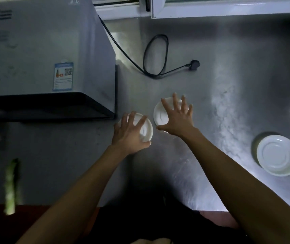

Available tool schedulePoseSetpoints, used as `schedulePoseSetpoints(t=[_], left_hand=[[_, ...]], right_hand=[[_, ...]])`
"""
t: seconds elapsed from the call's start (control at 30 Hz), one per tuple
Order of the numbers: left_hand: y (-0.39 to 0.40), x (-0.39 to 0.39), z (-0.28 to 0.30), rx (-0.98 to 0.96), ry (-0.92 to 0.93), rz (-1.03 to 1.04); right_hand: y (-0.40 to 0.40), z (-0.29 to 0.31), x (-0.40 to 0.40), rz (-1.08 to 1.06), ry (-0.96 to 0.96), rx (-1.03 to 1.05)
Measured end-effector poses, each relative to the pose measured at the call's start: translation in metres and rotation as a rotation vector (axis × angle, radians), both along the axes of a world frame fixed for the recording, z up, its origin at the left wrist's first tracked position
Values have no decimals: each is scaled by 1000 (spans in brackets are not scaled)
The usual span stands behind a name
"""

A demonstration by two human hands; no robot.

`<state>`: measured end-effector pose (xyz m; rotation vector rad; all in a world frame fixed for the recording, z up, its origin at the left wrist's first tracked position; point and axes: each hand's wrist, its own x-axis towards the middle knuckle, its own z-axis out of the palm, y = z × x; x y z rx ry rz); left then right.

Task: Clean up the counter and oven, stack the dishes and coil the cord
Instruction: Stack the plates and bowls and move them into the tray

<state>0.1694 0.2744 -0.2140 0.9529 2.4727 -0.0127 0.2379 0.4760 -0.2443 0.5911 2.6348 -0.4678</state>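
Left hand (128, 133) curled around rim of left saucer (145, 130); right hand (176, 117) spread, fingers over second saucer (162, 114), hold unclear. Both beside oven (47, 55); third saucer (278, 154) well apart. Risks: rims clashing, chipping; slipping on steel counter (228, 88). Cord (155, 55) uncoiled.

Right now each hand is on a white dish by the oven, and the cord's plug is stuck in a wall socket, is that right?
Not quite. The head view shows the plug lying loose on the steel counter. Otherwise right: the left hand and right hand each cover a white dish by the oven.
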Motion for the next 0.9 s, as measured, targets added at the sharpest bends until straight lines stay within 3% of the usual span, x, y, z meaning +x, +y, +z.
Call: schedulePoseSetpoints(t=[0.17,0.53,0.9], left_hand=[[1,4,1,-1,30,11],[-24,21,16,-8,-13,84],[-142,51,32,38,7,199]], right_hand=[[3,-2,-10,57,-35,-22],[-23,23,25,17,113,8],[-129,49,54,130,198,27]])
